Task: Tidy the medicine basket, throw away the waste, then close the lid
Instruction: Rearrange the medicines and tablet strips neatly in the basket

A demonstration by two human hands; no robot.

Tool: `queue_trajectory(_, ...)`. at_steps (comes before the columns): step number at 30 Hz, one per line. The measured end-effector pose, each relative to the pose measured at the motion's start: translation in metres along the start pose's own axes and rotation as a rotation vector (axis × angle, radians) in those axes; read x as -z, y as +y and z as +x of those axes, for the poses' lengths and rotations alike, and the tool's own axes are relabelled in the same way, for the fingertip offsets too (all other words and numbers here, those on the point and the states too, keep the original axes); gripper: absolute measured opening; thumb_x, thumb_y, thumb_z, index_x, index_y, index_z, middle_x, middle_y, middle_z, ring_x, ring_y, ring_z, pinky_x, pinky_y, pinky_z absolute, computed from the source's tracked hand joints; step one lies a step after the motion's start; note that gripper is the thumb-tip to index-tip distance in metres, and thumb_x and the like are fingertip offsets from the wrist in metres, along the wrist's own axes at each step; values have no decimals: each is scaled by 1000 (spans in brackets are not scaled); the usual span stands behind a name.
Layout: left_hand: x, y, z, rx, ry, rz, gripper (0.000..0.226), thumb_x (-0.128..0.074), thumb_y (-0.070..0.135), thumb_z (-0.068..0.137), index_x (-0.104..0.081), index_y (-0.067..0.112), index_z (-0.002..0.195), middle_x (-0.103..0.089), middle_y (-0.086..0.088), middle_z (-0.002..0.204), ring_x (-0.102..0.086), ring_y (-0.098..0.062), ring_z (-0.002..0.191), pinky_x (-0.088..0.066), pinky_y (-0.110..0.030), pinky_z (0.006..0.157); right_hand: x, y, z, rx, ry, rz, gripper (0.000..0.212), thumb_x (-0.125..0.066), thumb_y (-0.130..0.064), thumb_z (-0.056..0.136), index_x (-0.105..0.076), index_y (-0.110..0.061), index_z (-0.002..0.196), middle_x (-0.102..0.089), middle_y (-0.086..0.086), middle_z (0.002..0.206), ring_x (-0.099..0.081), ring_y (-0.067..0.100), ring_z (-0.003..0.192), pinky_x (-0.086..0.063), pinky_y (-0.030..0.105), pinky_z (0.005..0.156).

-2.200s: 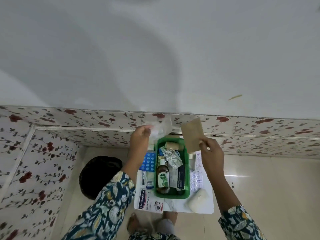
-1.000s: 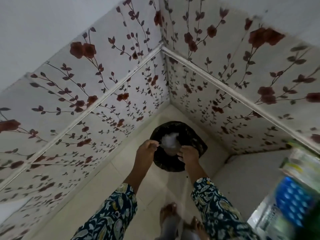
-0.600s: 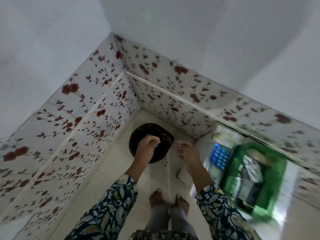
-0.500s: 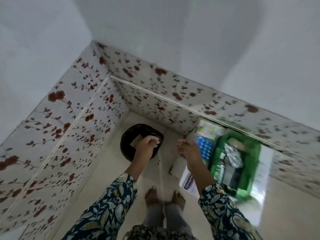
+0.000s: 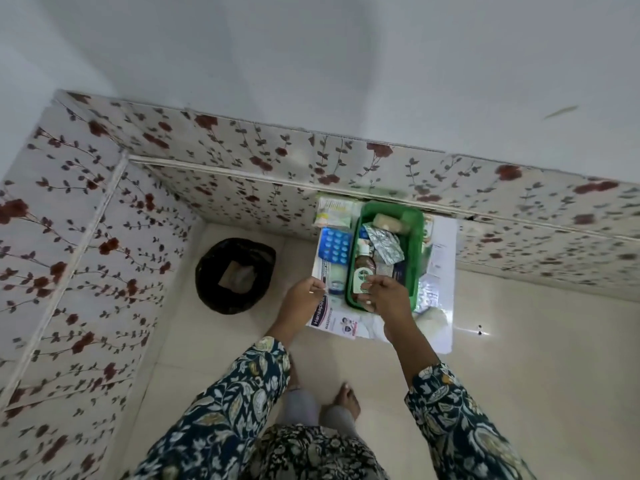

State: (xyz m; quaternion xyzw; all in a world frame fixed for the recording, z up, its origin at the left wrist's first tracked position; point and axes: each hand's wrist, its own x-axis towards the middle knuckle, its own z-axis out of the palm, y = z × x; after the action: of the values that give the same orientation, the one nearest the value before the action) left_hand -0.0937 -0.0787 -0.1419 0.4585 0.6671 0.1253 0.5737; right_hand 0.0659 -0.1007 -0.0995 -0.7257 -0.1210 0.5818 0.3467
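Since earlier: both hands were over the round black-lined waste bin; now they are back at the green rectangular plastic medicine basket, and the brown paper and clear wrapper they carried lie inside the bin.
Landmark: the green basket, standing on a white sheet on the floor against the flowered wall.
Basket contents: a brown glass antiseptic bottle with a green label at its near left, crumpled silver foil strips in the middle, a beige roll at the far end.
Left of basket: a blue blister sheet of tablets, a white tube and a white plaster box with a dark blue band.
Right of basket: foil strips and a white pad, blurred.
Bin: well to the left of the basket, apart from the sheet.
Left hand: beside the basket's near left corner, fingers pinched narrow; whether they grip anything I cannot tell.
Right hand: over the basket's near end, fingers loosely curled and empty, just beside the bottle.
Key relation: the basket's long axis runs straight away from the person, so its contents lie directly ahead of the right hand, which is nearer; loose items lie nearer the left.
Lid: not seen.
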Motion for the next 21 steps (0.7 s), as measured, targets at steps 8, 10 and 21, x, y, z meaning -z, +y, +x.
queue_trajectory(8,-30,-8,22,31,77,151,22,-55,10,88,-56,1,108,-62,-20,113,-61,-32,97,-48,-39,83,13,19,4,132,17,-107,23,-45,2,89,-57,-16,82,-63,16,96,-62,24,70,-49,38,73)
queue_trajectory(10,-38,-9,39,-29,77,320,32,-60,14,84,-55,1,112,-60,-19,116,-59,-34,105,-49,-41,88,11,19,12,179,35,-134,19,-44,4,89,-57,-10,91,-61,15,94,-60,21,66,-49,32,67)
queue_trajectory(21,-54,-25,69,-315,80,937,34,-54,10,84,-50,10,118,-48,-12,123,-47,-31,114,-45,-42,85,5,18,29,310,109,-299,20,-49,-2,87,-62,-7,101,-63,6,93,-65,35,90,-53,48,86)
